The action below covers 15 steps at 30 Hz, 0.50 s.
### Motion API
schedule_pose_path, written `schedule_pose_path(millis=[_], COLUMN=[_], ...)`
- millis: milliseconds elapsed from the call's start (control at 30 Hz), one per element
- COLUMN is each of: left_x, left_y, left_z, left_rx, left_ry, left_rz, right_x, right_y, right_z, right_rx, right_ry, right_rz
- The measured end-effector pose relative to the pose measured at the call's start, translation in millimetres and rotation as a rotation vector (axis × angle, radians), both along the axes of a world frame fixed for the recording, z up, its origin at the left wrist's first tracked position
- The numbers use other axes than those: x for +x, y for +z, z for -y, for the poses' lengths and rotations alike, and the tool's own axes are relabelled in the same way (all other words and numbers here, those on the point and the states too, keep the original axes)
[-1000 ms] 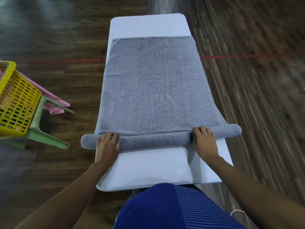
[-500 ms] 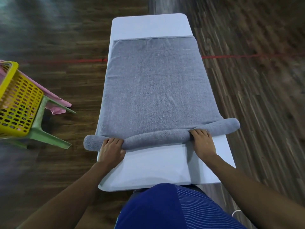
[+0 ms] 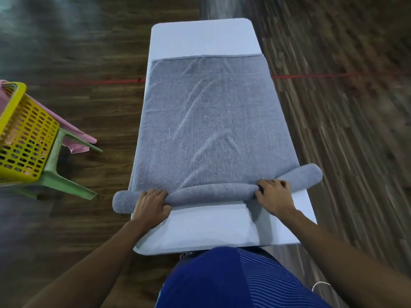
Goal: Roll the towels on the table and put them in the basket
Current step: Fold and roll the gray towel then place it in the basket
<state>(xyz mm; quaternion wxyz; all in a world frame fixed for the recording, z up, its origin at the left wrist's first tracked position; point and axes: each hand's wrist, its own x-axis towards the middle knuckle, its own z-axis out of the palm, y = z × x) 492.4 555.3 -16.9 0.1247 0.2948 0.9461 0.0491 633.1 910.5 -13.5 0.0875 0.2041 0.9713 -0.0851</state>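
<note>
Your left hand [image 3: 151, 205] grips the rolled near edge of the towel [image 3: 211, 130], fingers curled over the top and thumb on the near side. Your right hand [image 3: 274, 196] holds the same roll further right, fingers bent over it. The roll lies across the table [image 3: 200, 36] close to you, its 2 ends overhanging the sides; the rest of the towel lies flat toward the far end. The basket [image 3: 24, 134] sits on a stool [image 3: 57, 174] to your left, well apart from the table.
</note>
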Motion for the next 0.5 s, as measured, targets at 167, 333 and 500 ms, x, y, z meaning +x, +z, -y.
schedule_pose_path(millis=[167, 333, 500], left_x=[-0.3, -5.8, -1.9], left_y=[5.6, 10.2, 0.0], left_z=[-4.5, -7.7, 0.8], left_rx=[0.0, 0.016, 0.149], left_ry=[0.053, 0.128, 0.147], left_rz=[0.079, 0.279, -0.055], right_x=[2.6, 6.7, 9.2], right_y=[-2.0, -1.8, -5.5], right_z=[5.4, 1.3, 3.7], right_rx=[0.005, -0.016, -0.029], right_ry=[-0.04, -0.01, -0.043], right_rz=[0.077, -0.063, -0.08])
